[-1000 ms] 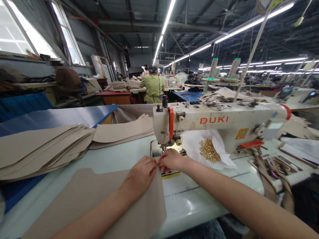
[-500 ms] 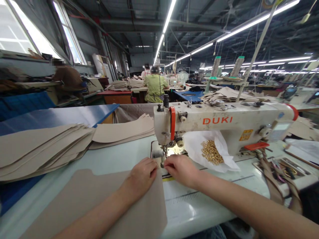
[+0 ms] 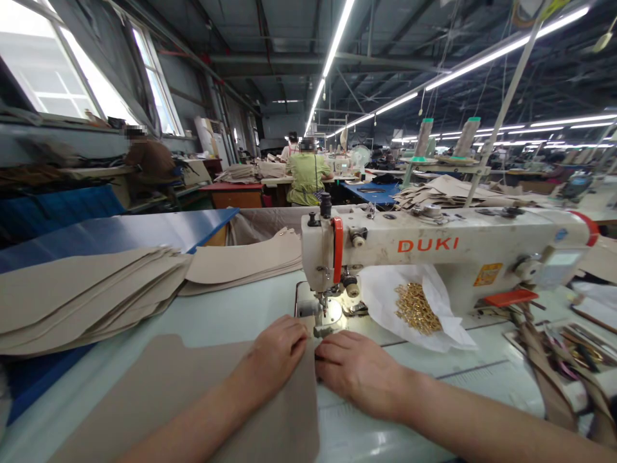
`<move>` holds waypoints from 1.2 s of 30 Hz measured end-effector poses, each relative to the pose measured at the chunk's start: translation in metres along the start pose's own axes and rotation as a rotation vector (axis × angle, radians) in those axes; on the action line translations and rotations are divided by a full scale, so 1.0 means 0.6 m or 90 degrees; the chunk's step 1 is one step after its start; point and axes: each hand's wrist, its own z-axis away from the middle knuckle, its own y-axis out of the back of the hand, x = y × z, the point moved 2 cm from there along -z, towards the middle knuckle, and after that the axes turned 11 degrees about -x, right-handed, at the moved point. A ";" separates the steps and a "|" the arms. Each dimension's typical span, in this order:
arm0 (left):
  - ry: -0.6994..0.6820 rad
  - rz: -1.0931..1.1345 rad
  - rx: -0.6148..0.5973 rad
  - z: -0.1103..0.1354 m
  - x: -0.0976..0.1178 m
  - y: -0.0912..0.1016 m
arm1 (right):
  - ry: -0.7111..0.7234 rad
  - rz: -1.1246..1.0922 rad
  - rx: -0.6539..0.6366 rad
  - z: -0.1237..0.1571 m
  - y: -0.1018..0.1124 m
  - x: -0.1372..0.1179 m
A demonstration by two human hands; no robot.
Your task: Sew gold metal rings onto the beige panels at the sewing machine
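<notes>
A beige cut panel lies flat on the pale sewing table, its far right corner just short of the needle of a white DUKI sewing machine. My left hand rests on that corner, fingers curled down and pressing the material. My right hand lies beside it along the panel's right edge, fingers together and pinching at the edge near the presser foot.
Stacks of beige panels sit at the left and behind. A white bag of gold metal rings lies under the machine arm. Straps and small tools fill the right side. Other people work at tables further back.
My right hand has slid back toward me along the panel's right edge, away from the needle. My left hand stays on the corner. The camera has tilted slightly.
</notes>
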 end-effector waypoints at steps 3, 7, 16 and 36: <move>0.004 -0.005 -0.008 0.000 0.001 0.001 | -0.009 -0.014 0.038 -0.009 -0.003 0.002; 0.000 -0.012 -0.007 0.000 0.004 0.002 | 0.021 -0.009 0.043 -0.018 -0.009 0.002; -0.030 -0.028 0.028 0.002 0.007 0.000 | 0.038 -0.043 0.042 -0.018 -0.023 0.005; -0.074 -0.039 0.053 -0.004 0.001 -0.006 | 0.030 -0.054 0.048 -0.018 -0.024 0.009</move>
